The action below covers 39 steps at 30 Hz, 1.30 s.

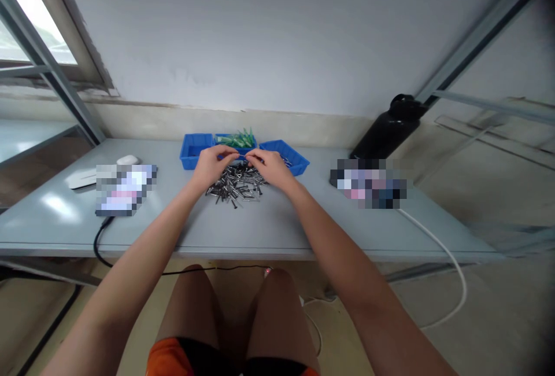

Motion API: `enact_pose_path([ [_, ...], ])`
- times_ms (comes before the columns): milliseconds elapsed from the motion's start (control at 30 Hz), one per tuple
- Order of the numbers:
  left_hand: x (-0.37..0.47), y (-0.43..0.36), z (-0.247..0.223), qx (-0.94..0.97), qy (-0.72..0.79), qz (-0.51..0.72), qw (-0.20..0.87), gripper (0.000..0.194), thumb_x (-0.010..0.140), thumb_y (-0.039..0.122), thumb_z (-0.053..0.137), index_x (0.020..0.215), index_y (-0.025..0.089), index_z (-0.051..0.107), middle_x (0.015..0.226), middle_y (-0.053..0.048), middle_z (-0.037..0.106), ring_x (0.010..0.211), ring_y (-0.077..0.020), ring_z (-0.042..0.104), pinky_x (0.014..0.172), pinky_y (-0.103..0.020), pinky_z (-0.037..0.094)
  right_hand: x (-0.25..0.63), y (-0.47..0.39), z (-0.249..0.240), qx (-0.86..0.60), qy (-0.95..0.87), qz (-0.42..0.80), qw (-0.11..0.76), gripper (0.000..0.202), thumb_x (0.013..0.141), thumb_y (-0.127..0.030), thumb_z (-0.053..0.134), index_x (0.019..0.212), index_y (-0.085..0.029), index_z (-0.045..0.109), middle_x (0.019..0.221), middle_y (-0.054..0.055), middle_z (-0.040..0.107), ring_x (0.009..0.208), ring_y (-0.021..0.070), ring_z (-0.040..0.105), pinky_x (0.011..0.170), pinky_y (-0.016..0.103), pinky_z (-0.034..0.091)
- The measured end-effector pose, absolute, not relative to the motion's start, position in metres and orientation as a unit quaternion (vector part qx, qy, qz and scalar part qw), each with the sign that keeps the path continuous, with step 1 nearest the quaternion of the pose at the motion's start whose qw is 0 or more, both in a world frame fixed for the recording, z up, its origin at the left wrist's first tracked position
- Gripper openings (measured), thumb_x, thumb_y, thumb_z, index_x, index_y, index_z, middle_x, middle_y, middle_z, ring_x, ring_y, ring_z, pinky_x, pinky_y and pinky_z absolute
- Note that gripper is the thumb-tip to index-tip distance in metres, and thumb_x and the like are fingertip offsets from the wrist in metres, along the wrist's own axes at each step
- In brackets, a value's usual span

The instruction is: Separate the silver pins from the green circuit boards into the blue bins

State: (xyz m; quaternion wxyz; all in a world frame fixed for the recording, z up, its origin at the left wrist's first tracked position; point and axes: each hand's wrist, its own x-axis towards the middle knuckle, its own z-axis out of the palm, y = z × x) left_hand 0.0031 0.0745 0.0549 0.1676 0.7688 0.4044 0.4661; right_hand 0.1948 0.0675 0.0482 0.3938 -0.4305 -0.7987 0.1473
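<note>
My left hand (215, 163) and my right hand (267, 165) meet above a pile of metal screws (236, 184) on the grey table. The fingertips of both are pinched close together on something small that I cannot make out. Behind them stand blue bins: the left bin (189, 162) looks mostly bare inside, the middle one holds green pieces (243, 139), and the right bin (299, 166) has a few small metal parts in it. My fingers partly hide the middle bin's front.
On the left of the table (260, 231) lie a phone (125, 191) with a black cable and a white case (128, 160). At the right, a black bottle (381, 133) leans behind a blurred device (368, 184); a white cable hangs over the edge.
</note>
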Motion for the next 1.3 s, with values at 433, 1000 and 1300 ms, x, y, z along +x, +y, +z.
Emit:
enact_pose_path([
  [433, 0.003, 0.075, 0.057, 0.749, 0.397, 0.497, 0.188, 0.013, 0.082, 0.025, 0.065, 0.086, 0.017, 0.073, 0.089, -0.006, 0.073, 0.080, -0.0159, 0.066, 0.071, -0.027, 0.054, 0.198, 0.068, 0.049, -0.441, -0.786, 0.114, 0.417, 0.023, 0.091, -0.032, 0.047, 0.088, -0.019, 0.065, 0.076, 0.003, 0.068, 0.069, 0.0150, 0.060, 0.070, 0.027, 0.042],
  [1000, 0.007, 0.074, 0.054, 0.761, 0.399, 0.465, 0.212, 0.014, 0.087, 0.022, 0.053, 0.090, 0.014, 0.064, 0.091, -0.006, 0.071, 0.083, -0.0154, 0.065, 0.071, -0.025, 0.053, 0.190, 0.064, 0.046, -0.426, -0.823, 0.156, 0.342, 0.024, 0.090, -0.036, 0.050, 0.094, -0.019, 0.068, 0.079, 0.003, 0.069, 0.067, 0.0142, 0.059, 0.066, 0.027, 0.041],
  [1300, 0.004, 0.071, 0.056, 0.833, 0.394, 0.364, 0.135, 0.005, 0.080, 0.021, 0.065, 0.081, 0.018, 0.068, 0.082, -0.003, 0.072, 0.073, -0.0149, 0.064, 0.071, -0.025, 0.050, 0.192, 0.063, 0.048, -0.419, -0.826, 0.117, 0.357, 0.024, 0.091, -0.029, 0.046, 0.090, -0.020, 0.067, 0.082, 0.003, 0.069, 0.072, 0.0146, 0.059, 0.069, 0.027, 0.041],
])
